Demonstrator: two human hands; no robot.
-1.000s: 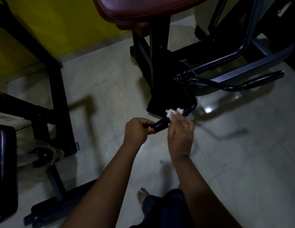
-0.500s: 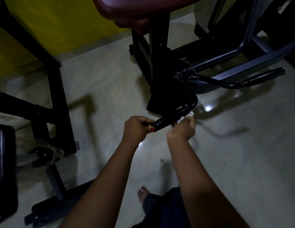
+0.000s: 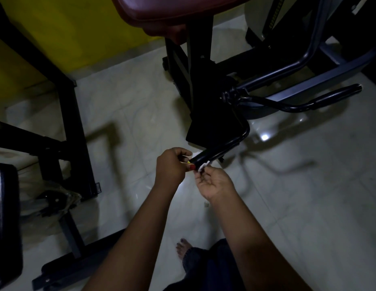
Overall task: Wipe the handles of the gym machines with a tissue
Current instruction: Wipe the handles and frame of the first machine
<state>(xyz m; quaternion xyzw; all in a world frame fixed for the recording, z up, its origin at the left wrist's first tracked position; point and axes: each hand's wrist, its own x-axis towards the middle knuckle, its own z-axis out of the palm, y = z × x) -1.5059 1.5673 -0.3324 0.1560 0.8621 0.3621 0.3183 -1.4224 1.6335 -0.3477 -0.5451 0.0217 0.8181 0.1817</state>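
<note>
Right hand [image 3: 217, 182]: palm up, just below the handle's near end; fingertips pinch the tissue.
Tissue [image 3: 203, 165]: white, crumpled, pressed against the underside of the handle, right above the right fingertips; a small white bit also shows on the handle's far side.
Left hand [image 3: 172, 166]: fingers curled round the very end of the handle, just beside the tissue and the right hand.
Handle [image 3: 216, 152]: black bar, tilted, rising from the hands towards a bend at the machine's dark base.
Second handle [image 3: 334, 95]: black, well apart to the right, untouched.
Seat [image 3: 172, 9]: maroon pad above the machine's post.
Floor [image 3: 287, 196]: pale glossy tiles with a bright glare spot.
Foot [image 3: 184, 248]: bare, below the arms.
Wall [image 3: 67, 28]: yellow, behind a black frame on the left.
</note>
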